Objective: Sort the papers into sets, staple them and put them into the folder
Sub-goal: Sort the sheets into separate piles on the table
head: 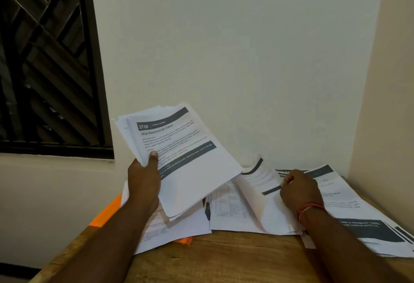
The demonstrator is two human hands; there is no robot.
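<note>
Both left hand [143, 184] and right hand [300, 191] grip papers [197, 170].

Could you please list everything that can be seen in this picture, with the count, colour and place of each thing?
stack of papers: one, white with dark bands, raised above the table
loose papers: many, white with dark bands, spread on the table
lifted sheet: one, white, curling up, centre right
folder: one, orange, under the papers at left
dark object: one, black, between papers; cannot tell what it is
table: one, brown wood, bottom
window: one, dark frame, upper left
bracelet: one, red, right wrist
left hand: grips the stack
right hand: pinches the lifted sheet
</note>
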